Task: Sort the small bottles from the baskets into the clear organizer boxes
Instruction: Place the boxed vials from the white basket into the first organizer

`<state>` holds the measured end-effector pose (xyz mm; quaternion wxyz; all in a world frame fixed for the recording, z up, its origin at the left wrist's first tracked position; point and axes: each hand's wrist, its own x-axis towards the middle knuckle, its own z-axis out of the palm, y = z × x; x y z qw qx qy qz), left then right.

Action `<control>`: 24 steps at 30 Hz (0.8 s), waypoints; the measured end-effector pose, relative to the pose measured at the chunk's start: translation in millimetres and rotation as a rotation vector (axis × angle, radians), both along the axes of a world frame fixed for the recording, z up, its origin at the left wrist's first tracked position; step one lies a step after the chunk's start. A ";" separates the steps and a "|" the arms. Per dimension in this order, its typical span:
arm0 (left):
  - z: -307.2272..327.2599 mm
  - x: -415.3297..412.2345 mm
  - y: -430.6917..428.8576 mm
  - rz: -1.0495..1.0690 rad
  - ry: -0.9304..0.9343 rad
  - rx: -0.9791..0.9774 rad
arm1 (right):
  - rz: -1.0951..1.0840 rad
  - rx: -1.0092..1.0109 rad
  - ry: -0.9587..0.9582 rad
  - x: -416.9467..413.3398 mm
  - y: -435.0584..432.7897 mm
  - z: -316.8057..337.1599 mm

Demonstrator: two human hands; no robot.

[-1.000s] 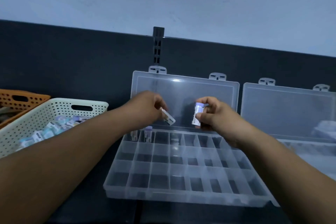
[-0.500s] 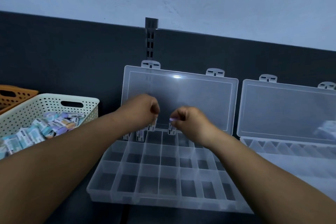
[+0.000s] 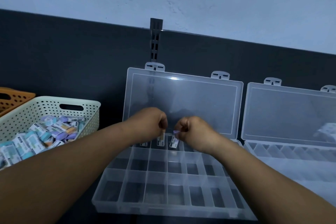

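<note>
Dropped from up by the lid (image 3: 200,100), the plain bottle (image 3: 161,139) and purple-capped bottle (image 3: 174,142) now sit cap-up in neighbouring back-row cells of the organizer box (image 3: 163,211), left hand (image 3: 149,123) and right hand (image 3: 192,131) each keeping a tight fingertip-pinch grip to steady them, with the cream basket (image 3: 36,112) holding more off to the left.

Dim, bluish light leaves a small glare streak atop the lid (image 3: 190,100) at 12 o'clock, blur softens bottles (image 3: 45,136) at 9 and the box (image 3: 272,150) at 3, and edge lines bow.
</note>
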<state>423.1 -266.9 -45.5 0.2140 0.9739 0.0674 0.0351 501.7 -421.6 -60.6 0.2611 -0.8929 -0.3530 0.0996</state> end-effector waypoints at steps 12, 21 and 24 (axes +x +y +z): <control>-15.6 2.3 1.2 0.020 -0.011 0.071 | 0.002 -0.031 -0.032 -5.6 0.3 -5.9; -3.2 -17.4 8.2 0.009 -0.073 0.011 | -0.014 -0.078 -0.154 -11.7 0.6 12.7; 14.6 -34.9 26.7 0.047 -0.117 -0.017 | 0.009 -0.052 -0.244 -19.9 13.4 31.9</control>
